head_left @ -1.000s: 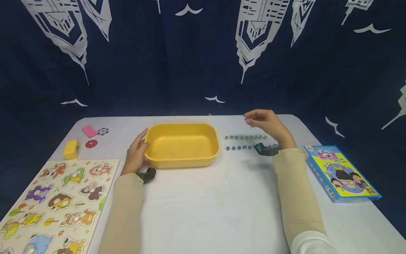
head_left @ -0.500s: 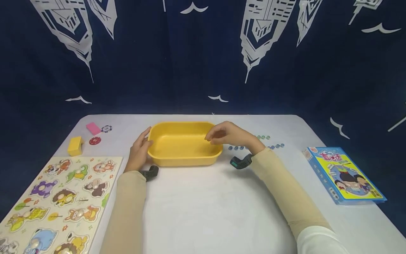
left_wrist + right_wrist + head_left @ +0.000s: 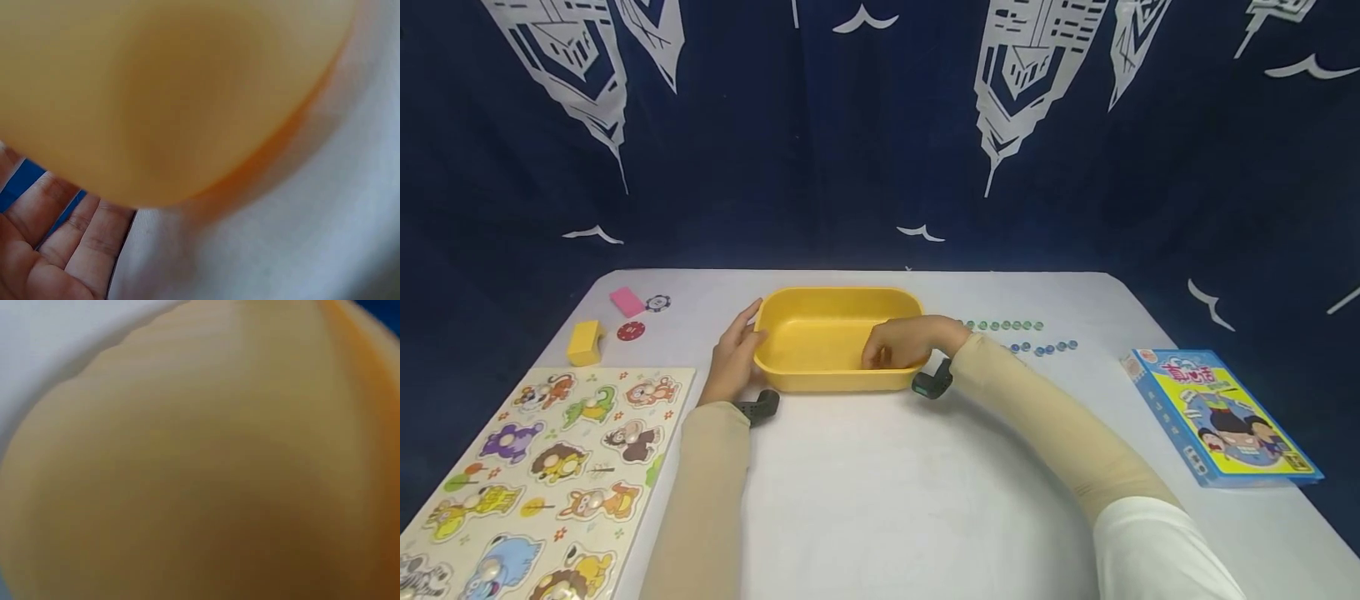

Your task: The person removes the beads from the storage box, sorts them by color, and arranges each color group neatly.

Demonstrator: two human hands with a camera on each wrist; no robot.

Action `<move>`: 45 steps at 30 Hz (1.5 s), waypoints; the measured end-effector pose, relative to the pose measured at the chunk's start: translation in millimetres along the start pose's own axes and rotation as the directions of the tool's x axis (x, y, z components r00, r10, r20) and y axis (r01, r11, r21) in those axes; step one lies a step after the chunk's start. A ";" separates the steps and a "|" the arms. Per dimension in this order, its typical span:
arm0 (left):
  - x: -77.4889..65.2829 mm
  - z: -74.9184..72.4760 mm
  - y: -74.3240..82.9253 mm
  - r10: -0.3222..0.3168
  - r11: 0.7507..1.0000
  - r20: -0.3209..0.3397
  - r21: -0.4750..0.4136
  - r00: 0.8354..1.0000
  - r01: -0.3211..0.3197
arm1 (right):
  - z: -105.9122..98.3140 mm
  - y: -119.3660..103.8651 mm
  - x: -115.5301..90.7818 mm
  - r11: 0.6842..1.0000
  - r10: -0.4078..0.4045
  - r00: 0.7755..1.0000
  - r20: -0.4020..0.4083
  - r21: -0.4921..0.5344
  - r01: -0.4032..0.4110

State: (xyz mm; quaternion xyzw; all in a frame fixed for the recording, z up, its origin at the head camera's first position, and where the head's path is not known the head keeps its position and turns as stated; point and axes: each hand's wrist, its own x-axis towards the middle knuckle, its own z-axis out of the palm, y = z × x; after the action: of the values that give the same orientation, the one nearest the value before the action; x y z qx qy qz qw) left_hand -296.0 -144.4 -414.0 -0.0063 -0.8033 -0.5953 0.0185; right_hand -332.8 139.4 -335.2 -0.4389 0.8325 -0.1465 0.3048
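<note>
A yellow plastic tub (image 3: 808, 333) stands at the far middle of the table. At its left end, my left hand (image 3: 730, 358) rests with fingers and thumb against the wall. In the left wrist view, the lightly bent fingers (image 3: 94, 237) pass behind the tub wall, tips hidden. My right hand (image 3: 904, 342) reaches over the right rim into the tub, fingers curled down toward the floor. I cannot tell whether it holds anything. Right of the tub lie a row of green glass beads (image 3: 1006, 326) and one of blue beads (image 3: 1051, 349), partly behind the right wrist.
A board with animal pieces (image 3: 561, 467) lies at the left. Beyond it are a yellow block (image 3: 584, 343), a pink piece (image 3: 627, 302), a red chip (image 3: 631, 331) and a black-and-white chip (image 3: 658, 303). A blue and yellow box (image 3: 1225, 417) lies at the right.
My right hand has moved left from above the bead rows, over the tub's right rim and down into it. My left hand has stayed at the tub's left end.
</note>
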 end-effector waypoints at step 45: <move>-4.9 0.1 3.6 -0.004 1.000 0.022 0.021 1.000 0.004 | 15.1 83.1 -205.8 0.705 0.524 0.245 -0.816 0.577 0.414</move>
State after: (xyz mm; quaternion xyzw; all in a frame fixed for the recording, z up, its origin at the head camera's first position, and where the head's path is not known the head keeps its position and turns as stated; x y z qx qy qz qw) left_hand -291.0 -143.3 -410.8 -0.0111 -0.8096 -0.5869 0.0086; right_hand -288.2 356.0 -311.4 -0.0633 0.7229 -0.6763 -0.1266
